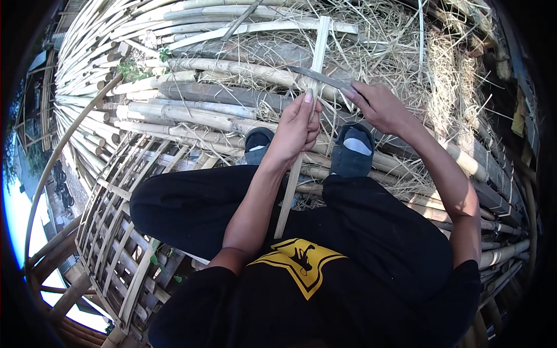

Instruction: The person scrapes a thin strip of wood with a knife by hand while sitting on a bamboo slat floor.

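Note:
My left hand point(296, 129) is closed round the middle of a long, flat bamboo strip point(319, 49). The strip runs from near my shirt up and away past my feet. My right hand point(380, 107) grips a knife at its handle end, which my fingers mostly hide. Its slightly curved blade point(320, 76) points left and lies across the strip just beyond my left thumb. At that spot the strip looks frayed into thin slivers. Whether the blade is cutting into the strip I cannot tell.
Bamboo poles point(191, 119) lie side by side under my sandalled feet point(353, 152). Straw-like shavings point(400, 69) cover much of the far and right side. A woven bamboo lattice point(125, 232) stands at the left, beside a thin bent pole point(64, 136).

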### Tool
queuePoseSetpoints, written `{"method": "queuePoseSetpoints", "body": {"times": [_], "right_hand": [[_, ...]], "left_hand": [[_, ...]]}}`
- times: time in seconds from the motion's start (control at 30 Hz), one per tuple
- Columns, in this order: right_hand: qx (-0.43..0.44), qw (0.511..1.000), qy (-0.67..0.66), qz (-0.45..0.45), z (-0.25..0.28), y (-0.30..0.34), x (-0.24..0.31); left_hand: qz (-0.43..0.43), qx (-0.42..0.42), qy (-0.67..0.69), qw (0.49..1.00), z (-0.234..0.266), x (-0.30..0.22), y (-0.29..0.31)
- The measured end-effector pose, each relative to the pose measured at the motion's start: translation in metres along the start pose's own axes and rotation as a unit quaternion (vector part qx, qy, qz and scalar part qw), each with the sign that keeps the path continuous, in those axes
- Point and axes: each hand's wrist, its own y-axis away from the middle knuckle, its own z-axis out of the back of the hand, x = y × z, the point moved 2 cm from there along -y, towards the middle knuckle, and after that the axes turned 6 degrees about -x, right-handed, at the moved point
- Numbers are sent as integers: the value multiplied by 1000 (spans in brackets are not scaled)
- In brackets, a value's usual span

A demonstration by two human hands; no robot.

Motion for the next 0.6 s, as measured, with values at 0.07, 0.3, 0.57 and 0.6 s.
{"method": "queuePoseSetpoints", "body": {"times": [0.07,0.3,0.57,0.6], "right_hand": [[-8,1000,4,18,-9,5,1],[-47,990,93,95,3,-4,-9],[-163,927,222,-256,103,-43,-134],[-218,914,254,-229,154,-21,-186]], "left_hand": [[21,-9,-6,1000,-3,-2,1],[37,33,3,999,-1,-3,2],[66,38,14,997,2,-2,22],[79,65,5,995,0,-3,28]]}}
